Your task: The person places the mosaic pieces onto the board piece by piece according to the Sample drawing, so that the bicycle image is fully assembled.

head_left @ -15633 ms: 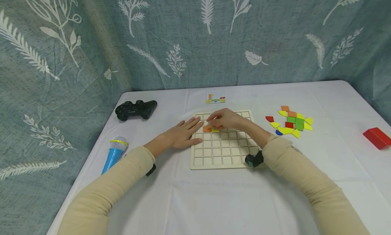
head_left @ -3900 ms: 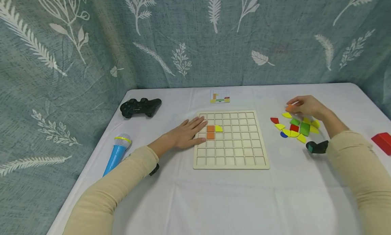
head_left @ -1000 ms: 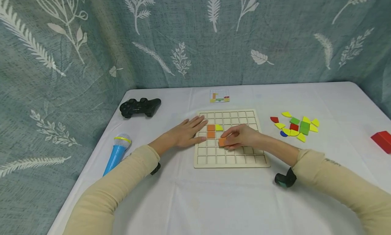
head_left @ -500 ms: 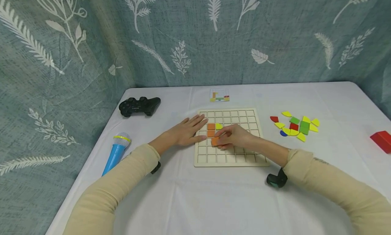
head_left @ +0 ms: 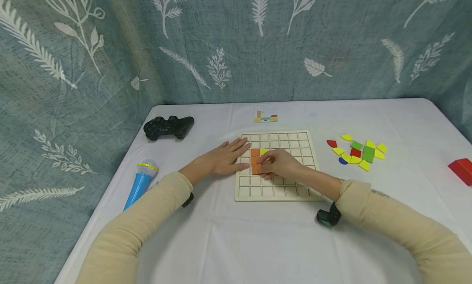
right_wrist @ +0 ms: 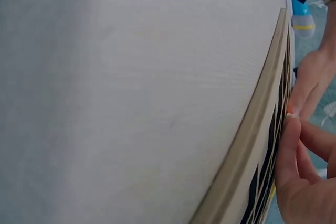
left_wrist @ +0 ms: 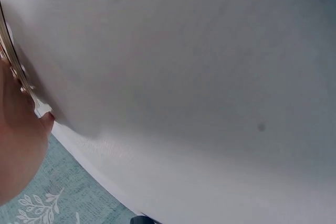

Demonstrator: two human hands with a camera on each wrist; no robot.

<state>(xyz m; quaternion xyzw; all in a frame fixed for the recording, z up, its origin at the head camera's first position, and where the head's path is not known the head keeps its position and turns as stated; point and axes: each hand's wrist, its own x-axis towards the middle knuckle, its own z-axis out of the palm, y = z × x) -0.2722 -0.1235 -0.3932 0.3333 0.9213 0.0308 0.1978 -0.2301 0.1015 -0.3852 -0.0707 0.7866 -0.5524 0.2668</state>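
A pale wooden grid board [head_left: 280, 195] lies mid-table. My left hand [head_left: 223, 157] rests with fingers spread along its left edge, fingertips over the rim. With thumb and fingers my right hand [head_left: 281, 163] pinches an orange square tile [head_left: 255, 169] at the board's second column, directly below two orange squares [head_left: 255, 152] stacked in a line. A yellow quarter-circle tile [head_left: 264, 151] sits right of the top square, partly hidden by my right fingers. In the right wrist view, my right fingertips [right_wrist: 292, 121] meet at a sliver of orange low over the board's grooves.
Loose tiles lie to the right: green [head_left: 368, 154], red [head_left: 355, 152], yellow [head_left: 364, 165] and blue [head_left: 343, 161]. A pattern card [head_left: 265, 115] lies behind the board. A black game controller [head_left: 169, 127] and blue microphone [head_left: 138, 185] are left; a red block [head_left: 461, 171] is far right.
My right hand brought an orange square from the pile to the board, then slid it left under the other two. The second orange square was added earlier. My left hand stayed put.
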